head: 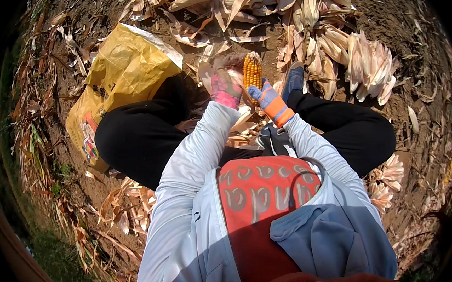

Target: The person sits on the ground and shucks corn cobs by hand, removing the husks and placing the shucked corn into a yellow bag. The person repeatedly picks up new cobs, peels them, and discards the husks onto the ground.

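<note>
A bare yellow ear of corn [252, 72] stands tip-up in front of me, with dark orange and yellow kernels. My right hand [273, 103], in an orange and purple striped knit glove, holds its lower end. Just left of the ear, my left hand [225, 88] wears a pink patterned glove and is closed around pale corn husk [205, 75]. Brown silk [233, 60] shows above that hand, somewhat blurred. Loose husk [242, 120] lies on the ground between my legs, below both hands.
A yellow plastic sack [126, 69] with printed pictures rests against my left knee. Ahead, a heap of ears in dry husks [247, 0] curves round to empty husks [370, 66] at the right. My shoe [293, 80] is beside the heap. Dry stalks and leaves [37, 146] cover the left side.
</note>
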{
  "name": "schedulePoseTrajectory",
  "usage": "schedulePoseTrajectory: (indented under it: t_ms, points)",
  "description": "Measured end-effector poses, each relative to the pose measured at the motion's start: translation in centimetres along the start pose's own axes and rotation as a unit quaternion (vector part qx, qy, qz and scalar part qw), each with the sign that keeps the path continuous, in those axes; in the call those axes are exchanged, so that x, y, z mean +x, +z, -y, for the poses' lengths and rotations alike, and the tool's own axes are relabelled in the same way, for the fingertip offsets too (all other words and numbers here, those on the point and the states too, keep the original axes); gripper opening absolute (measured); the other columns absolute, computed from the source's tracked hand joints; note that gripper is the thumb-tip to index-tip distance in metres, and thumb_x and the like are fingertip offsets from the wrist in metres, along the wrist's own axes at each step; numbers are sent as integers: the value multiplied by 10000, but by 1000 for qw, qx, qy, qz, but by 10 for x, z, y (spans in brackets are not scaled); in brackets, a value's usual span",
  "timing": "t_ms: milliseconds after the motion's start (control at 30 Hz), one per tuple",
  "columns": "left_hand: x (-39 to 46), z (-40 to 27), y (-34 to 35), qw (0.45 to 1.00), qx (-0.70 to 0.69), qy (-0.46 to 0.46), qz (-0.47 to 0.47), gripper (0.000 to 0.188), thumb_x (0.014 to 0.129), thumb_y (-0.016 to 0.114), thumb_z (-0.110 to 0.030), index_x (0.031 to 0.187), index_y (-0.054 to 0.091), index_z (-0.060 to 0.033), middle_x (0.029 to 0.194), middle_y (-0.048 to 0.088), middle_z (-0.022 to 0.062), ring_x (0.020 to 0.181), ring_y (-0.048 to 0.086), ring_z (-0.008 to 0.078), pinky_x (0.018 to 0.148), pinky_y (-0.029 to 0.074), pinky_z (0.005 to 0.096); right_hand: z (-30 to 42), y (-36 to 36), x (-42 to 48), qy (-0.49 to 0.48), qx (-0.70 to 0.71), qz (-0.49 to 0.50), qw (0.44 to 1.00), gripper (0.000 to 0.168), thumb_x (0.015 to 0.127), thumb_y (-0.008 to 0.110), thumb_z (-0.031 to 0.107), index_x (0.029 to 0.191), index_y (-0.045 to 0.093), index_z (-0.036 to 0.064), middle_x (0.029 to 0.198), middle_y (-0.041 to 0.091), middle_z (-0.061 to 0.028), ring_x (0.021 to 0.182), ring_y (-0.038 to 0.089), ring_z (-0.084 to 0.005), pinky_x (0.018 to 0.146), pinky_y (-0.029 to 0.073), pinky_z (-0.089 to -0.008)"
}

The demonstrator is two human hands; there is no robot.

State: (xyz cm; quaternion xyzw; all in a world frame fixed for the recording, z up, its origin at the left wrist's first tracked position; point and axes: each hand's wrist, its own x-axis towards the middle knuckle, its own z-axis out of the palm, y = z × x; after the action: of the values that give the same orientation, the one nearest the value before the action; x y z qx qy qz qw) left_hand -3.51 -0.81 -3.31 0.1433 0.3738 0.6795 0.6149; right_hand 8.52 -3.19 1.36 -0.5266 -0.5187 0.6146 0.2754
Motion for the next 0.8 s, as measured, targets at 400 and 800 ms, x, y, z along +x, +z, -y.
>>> schedulePoseTrajectory:
  t_ms: [400,800]
  points:
    - [-23,5,19,934,190,-290,-84,291,832,429,-304,889,514,-31,595,467,31,433,403,115,395,328,237,-104,-80,97,159,360,-225,891,360,753,599,323,877,474,8,714,546,-119,629,565,-267,548,489,-398]
    - [-37,51,-8,699,711,65,39,293,830,426,-313,834,543,-45,620,546,120,587,540,231,521,412,334,-131,-74,121,63,-203,-324,922,513,700,614,426,905,477,-25,838,560,-180,664,579,-288,525,486,-380]
